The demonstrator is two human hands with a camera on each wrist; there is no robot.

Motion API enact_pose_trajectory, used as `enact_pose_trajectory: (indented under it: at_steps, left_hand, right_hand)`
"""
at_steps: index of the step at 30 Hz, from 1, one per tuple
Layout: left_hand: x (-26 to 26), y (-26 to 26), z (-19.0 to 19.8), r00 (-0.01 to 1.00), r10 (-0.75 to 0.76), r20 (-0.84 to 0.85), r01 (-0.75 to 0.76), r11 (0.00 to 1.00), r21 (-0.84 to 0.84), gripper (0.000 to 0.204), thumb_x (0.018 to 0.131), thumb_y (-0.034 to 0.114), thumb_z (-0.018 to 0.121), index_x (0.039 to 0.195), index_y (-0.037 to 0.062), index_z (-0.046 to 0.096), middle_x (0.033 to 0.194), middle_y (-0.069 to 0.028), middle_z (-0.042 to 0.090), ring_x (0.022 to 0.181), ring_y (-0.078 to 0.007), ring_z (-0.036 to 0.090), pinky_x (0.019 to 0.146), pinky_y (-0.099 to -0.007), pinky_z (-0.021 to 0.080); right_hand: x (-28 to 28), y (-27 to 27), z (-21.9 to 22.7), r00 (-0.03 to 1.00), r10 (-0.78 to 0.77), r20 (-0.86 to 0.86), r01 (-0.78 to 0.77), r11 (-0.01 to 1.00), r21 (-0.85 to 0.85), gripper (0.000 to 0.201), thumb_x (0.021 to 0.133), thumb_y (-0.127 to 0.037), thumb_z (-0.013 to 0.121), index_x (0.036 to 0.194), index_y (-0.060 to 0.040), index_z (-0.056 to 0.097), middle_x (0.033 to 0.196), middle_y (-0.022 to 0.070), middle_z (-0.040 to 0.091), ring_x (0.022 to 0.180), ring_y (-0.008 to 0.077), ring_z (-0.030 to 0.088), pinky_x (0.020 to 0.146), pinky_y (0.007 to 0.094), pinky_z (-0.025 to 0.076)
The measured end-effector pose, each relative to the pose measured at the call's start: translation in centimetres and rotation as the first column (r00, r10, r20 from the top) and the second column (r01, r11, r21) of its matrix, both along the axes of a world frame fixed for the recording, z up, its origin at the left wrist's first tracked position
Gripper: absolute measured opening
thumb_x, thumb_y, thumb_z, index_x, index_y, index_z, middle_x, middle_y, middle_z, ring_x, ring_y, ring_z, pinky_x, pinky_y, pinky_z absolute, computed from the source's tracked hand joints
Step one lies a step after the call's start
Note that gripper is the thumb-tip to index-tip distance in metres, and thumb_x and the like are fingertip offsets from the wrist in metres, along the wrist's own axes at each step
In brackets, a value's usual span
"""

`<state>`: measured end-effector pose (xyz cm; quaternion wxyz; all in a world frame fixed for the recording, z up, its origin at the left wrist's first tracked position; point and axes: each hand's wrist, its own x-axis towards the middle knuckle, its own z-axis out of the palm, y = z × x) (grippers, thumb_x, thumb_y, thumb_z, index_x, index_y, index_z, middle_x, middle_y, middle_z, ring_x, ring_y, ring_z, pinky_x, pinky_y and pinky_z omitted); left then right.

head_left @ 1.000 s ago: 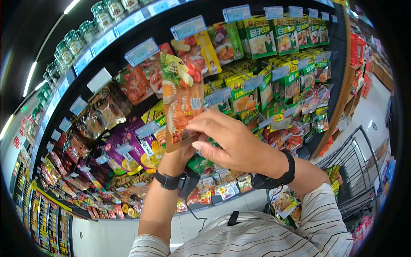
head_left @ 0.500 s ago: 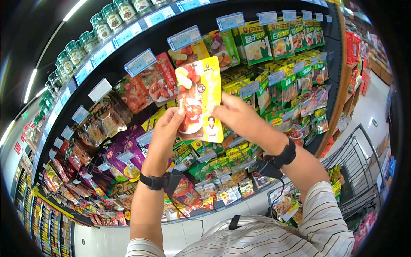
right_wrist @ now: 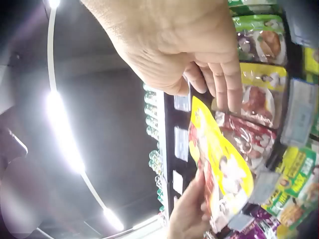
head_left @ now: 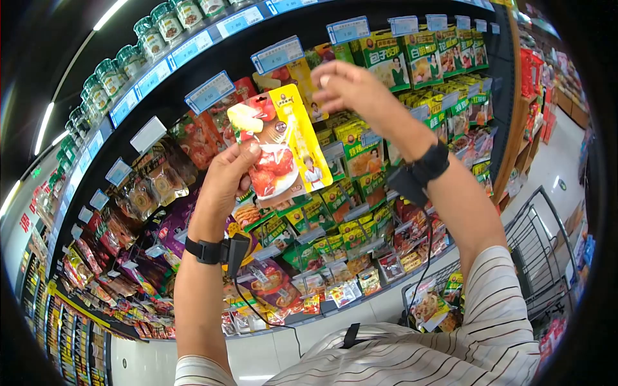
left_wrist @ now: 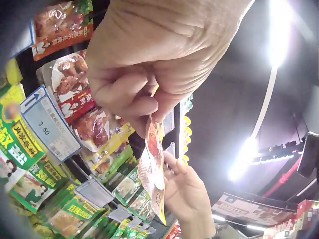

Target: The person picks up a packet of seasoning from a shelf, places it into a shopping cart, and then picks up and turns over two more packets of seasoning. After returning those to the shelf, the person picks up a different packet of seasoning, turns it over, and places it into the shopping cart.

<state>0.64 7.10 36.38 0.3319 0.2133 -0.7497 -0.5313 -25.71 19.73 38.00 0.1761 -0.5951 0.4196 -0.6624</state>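
Observation:
My left hand (head_left: 225, 177) pinches a flat yellow-and-red food packet (head_left: 277, 148) by its left edge, thumb across the front. The packet's front, with pictured meat on a plate and a small figure, faces the head camera and tilts a little left. Seen from the left wrist, the packet (left_wrist: 153, 172) shows nearly edge-on below the curled fingers. My right hand (head_left: 354, 96) is raised to the upper right of the packet, its fingers extended and holding nothing. In the right wrist view those fingers (right_wrist: 227, 84) overlap a hanging yellow packet (right_wrist: 259, 99) on the shelf.
Hanging packets (head_left: 386, 58) fill the dark shelf rack under rows of price tags (head_left: 277, 55). Green-lidded jars (head_left: 154, 38) line the top shelf. A wire shopping cart (head_left: 541, 251) with packets in it stands at right.
The packet was turned from its back to its front, and both hands held it half a second ago. My right hand has since released it and moved up; the packet has shifted left and tilted.

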Motion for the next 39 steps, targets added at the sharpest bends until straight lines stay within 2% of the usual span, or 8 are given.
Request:
enact_pose_trajectory:
  at_steps: [1, 2, 6, 12, 18, 22, 28, 39]
  left_hand:
    - [-0.2, -0.2, 0.2, 1.0, -0.002, 0.004, 0.002, 1.0, -0.011, 0.024, 0.094, 0.035, 0.067, 0.096, 0.0104, 0.066, 0.067, 0.0075, 0.054, 0.049, -0.0003, 0.042, 0.042, -0.0179, 0.025]
    - [-0.4, -0.3, 0.4, 1.0, -0.004, 0.008, 0.005, 1.0, -0.023, 0.024, 0.094, 0.034, 0.067, 0.096, 0.0102, 0.066, 0.067, 0.0075, 0.054, 0.049, -0.0002, 0.041, 0.042, -0.0179, 0.025]
    - [-1.3, -1.1, 0.9, 0.999, -0.027, 0.023, 0.027, 0.999, -0.018, 0.027, 0.096, 0.035, 0.064, 0.097, 0.0087, 0.064, 0.067, 0.0073, 0.053, 0.048, -0.0007, 0.042, 0.041, -0.0178, 0.027]
    - [-2.1, -1.6, 0.7, 0.998, -0.043, 0.041, 0.044, 0.999, -0.029, 0.027, 0.096, 0.036, 0.063, 0.096, 0.0088, 0.063, 0.067, 0.0068, 0.053, 0.048, -0.0012, 0.043, 0.04, -0.0179, 0.028]
    - [-2.5, -1.8, 0.8, 0.999, -0.042, 0.031, 0.043, 0.998, -0.047, 0.027, 0.096, 0.036, 0.062, 0.093, 0.0096, 0.062, 0.067, 0.0064, 0.052, 0.049, -0.001, 0.044, 0.04, -0.0176, 0.028]
    - [-3.2, -1.0, 1.5, 1.0, -0.004, 0.028, 0.007, 0.994, -0.111, 0.027, 0.096, 0.037, 0.062, 0.091, 0.0098, 0.061, 0.067, 0.0063, 0.052, 0.049, -0.0008, 0.044, 0.041, -0.0173, 0.028]
    - [-4.8, -1.2, 2.4, 0.999, -0.044, -0.017, 0.042, 0.992, -0.12, 0.027, 0.098, 0.036, 0.061, 0.102, 0.0093, 0.063, 0.068, 0.0075, 0.051, 0.049, 0.0, 0.043, 0.041, -0.015, 0.029]
    - [-8.2, -2.6, 4.1, 1.0, -0.011, -0.024, 0.007, 0.989, -0.149, 0.025, 0.099, 0.035, 0.059, 0.098, 0.0094, 0.061, 0.064, 0.0058, 0.052, 0.045, -0.002, 0.043, 0.036, -0.0177, 0.029]
  right_hand:
    - [-0.7, -0.3, 0.8, 0.999, -0.023, -0.033, 0.021, 0.998, -0.06, 0.036, 0.099, -0.026, 0.052, 0.126, -0.003, 0.057, 0.122, 0.0078, 0.059, 0.107, 0.0178, 0.061, 0.088, 0.0295, 0.054]
    - [-1.2, -0.5, 1.5, 0.997, -0.062, -0.046, 0.061, 0.998, -0.019, 0.037, 0.099, -0.028, 0.052, 0.128, -0.0052, 0.058, 0.121, 0.0075, 0.059, 0.114, 0.0181, 0.058, 0.094, 0.0304, 0.051]
    - [-2.2, -2.2, 3.0, 0.997, 0.015, -0.081, -0.023, 0.995, -0.094, 0.036, 0.1, -0.03, 0.052, 0.129, -0.0099, 0.059, 0.131, 0.0067, 0.055, 0.122, 0.0192, 0.052, 0.102, 0.0345, 0.045]
    - [-2.4, -3.6, 3.9, 0.988, 0.152, -0.019, -0.153, 0.981, -0.116, 0.036, 0.1, -0.028, 0.054, 0.13, -0.0086, 0.058, 0.135, 0.0103, 0.054, 0.121, 0.0219, 0.055, 0.1, 0.0368, 0.048]
    - [-2.4, -3.4, 5.2, 0.984, 0.18, -0.003, -0.179, 0.973, -0.144, 0.038, 0.1, -0.03, 0.054, 0.127, -0.0036, 0.06, 0.121, 0.0095, 0.062, 0.111, 0.0225, 0.063, 0.094, 0.0371, 0.052]
    - [-2.4, -3.1, 6.5, 0.989, 0.14, -0.042, -0.145, 0.976, -0.159, 0.039, 0.1, -0.032, 0.054, 0.124, -0.0029, 0.061, 0.116, 0.0107, 0.065, 0.109, 0.0215, 0.064, 0.093, 0.0364, 0.053]
    - [-2.4, -2.7, 7.0, 0.994, 0.083, -0.067, -0.092, 0.984, -0.152, 0.041, 0.099, -0.036, 0.055, 0.123, -0.0032, 0.062, 0.116, 0.0112, 0.066, 0.109, 0.0209, 0.064, 0.093, 0.0356, 0.053]
    - [-2.4, -2.9, 6.9, 0.992, 0.121, -0.039, -0.125, 0.979, -0.162, 0.041, 0.098, -0.036, 0.057, 0.121, -0.0023, 0.062, 0.116, 0.0116, 0.066, 0.108, 0.0216, 0.065, 0.09, 0.0352, 0.054]
